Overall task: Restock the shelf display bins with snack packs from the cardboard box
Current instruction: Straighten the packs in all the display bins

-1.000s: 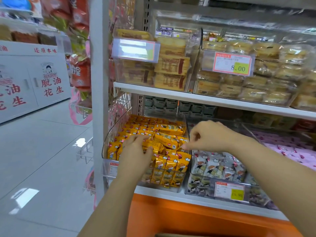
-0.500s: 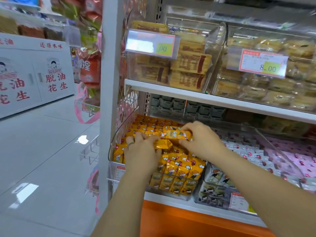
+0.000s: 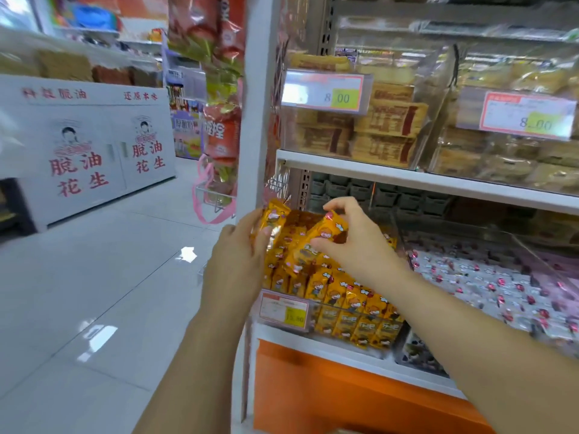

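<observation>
A clear display bin on the lower shelf is full of orange snack packs. My left hand holds one orange pack upright at the bin's left edge, fingers curled round it. My right hand pinches another orange pack, tilted, above the pile. Both packs are lifted clear of the heap. The cardboard box is out of view, apart from a tan sliver at the bottom edge that I cannot identify.
To the right lies a bin of pink-and-white packs. The upper shelf carries clear bins of brown biscuit packs with price tags. A white upright post stands left of the bins. Open tiled aisle lies to the left.
Both hands rose from the pile, each lifting an orange pack. The view shifted left and closer, so the shelf now sits further right.
</observation>
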The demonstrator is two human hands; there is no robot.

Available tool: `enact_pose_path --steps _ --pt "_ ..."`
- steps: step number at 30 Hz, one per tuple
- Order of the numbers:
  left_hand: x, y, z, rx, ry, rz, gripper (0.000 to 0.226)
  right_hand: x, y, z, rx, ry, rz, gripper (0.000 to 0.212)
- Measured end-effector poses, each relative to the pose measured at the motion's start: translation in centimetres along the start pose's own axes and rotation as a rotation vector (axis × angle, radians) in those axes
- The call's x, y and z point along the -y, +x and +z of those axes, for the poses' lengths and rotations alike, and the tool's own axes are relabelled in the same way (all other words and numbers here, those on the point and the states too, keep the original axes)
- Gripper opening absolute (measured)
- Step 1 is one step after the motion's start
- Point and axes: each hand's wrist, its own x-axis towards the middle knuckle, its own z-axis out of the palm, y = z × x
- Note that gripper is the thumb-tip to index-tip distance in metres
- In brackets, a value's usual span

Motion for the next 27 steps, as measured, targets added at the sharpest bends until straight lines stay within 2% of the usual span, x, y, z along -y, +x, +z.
enact_pose_path --steps 3,6,9,13,16,19,22,27 --pt "0.1 -0.1 -0.8 0.094 -0.014 -0.073 0.041 -0.2 0.1 1.8 0.040 -0.092 -0.012 0.043" --pt "0.1 -0.6 -1.5 0.196 0.013 -0.085 0.039 -0.7 -0.1 2.3 0.111 -0.282 -0.066 0.033" --pt "0.1 -0.9 -1.8 0.238 -0.023 -0.069 0.041 -1.4 -0.3 2.7 0.217 -0.388 -0.088 0.025" --pt "0.3 -1.0 -2.0 0.246 -0.005 -0.040 0.050 -2.2 -0.5 3.4 0.293 -0.418 -0.069 0.027" --pt "0.4 -1.0 -1.9 0.205 -0.014 -0.011 0.053 -2.1 -0.3 3.0 0.289 -0.358 -0.069 0.024" --pt "0.3 -1.1 -1.5 0.150 -0.064 0.008 0.054 -2.5 0.5 1.9 0.131 -0.275 -0.032 0.020" --pt "0.1 -1.1 -0.7 0.130 -0.075 0.045 0.051 -4.6 2.4 0.9 0.022 -0.344 0.106 0.031" --pt "0.1 -0.5 0.4 0.127 -0.075 0.067 0.033 -7.8 5.2 1.2 0.113 -0.605 0.244 0.056"
